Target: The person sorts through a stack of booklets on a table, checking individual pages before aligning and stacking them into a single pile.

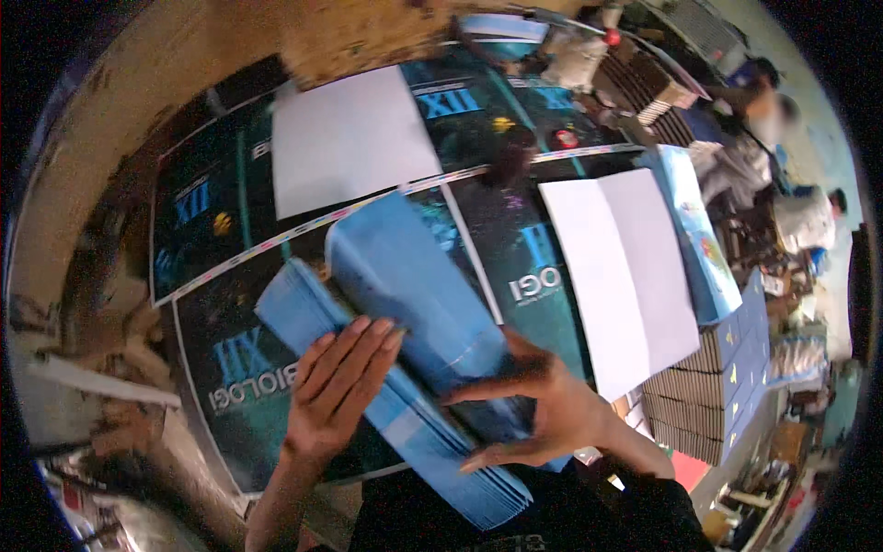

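A thick stack of blue folded paper sheets (418, 437) lies slantwise in front of me, its many edges fanned at the near end. Fingers close together, my left hand (333, 391) rests flat on its upper part. Beside the stack on the right is a wider blue folded sheet (409, 271) with a rounded, glossy top. My right hand (563, 400) curls round this sheet's near end, fingers over it and thumb reaching to the stack's edge. Whether it holds one sheet or more is hidden.
Large dark printed cover sheets (248, 340) spread under everything. White paper (354, 138) lies at the far side, and a folded white sheet (625, 276) at the right beside blue printed covers (694, 235). Book stacks (690, 405) stand at the right edge. Other people sit farther right.
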Demonstrator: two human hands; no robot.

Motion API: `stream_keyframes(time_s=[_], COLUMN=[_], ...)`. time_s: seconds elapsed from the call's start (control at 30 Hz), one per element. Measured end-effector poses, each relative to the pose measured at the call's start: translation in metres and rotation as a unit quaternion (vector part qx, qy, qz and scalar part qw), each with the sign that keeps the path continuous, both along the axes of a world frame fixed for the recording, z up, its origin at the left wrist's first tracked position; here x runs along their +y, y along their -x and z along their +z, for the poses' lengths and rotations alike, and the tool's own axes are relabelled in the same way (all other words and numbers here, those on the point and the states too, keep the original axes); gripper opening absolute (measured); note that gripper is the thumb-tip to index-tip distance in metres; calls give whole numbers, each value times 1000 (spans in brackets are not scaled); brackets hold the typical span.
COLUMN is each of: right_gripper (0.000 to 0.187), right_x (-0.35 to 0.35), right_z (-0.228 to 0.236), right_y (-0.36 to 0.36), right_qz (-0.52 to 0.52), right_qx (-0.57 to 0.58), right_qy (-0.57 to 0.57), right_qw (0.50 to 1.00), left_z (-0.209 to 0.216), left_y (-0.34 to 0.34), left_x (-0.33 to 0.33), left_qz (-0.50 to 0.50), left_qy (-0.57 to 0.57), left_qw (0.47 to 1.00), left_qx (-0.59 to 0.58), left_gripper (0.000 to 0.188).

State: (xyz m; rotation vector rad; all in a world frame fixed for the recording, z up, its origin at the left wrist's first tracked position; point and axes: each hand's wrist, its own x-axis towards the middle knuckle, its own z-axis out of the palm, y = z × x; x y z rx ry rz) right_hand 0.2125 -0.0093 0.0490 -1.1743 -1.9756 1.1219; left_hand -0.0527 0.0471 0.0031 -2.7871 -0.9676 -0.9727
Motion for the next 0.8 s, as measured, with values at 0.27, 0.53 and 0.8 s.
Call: stream_keyframes(time_s=[0.27, 0.53, 0.8], right_gripper=[49, 102, 77], right_x=[0, -5, -9], right_z=[-11, 11, 25], right_y=[-2, 6, -17], right_qz=[15, -75, -77], right_qx=[79, -124, -146], right_qy=[-10, 115, -6], right_qw=[997, 983, 986], left_z=[-10, -67, -27], left_y=[11, 62, 74], left_x=[-1, -10, -13], left_qz=[18, 28, 46], left_qy=[-5, 62, -56], left_qw=[999, 995, 991], left_qx=[27, -76, 108], left_gripper=[32, 30, 31])
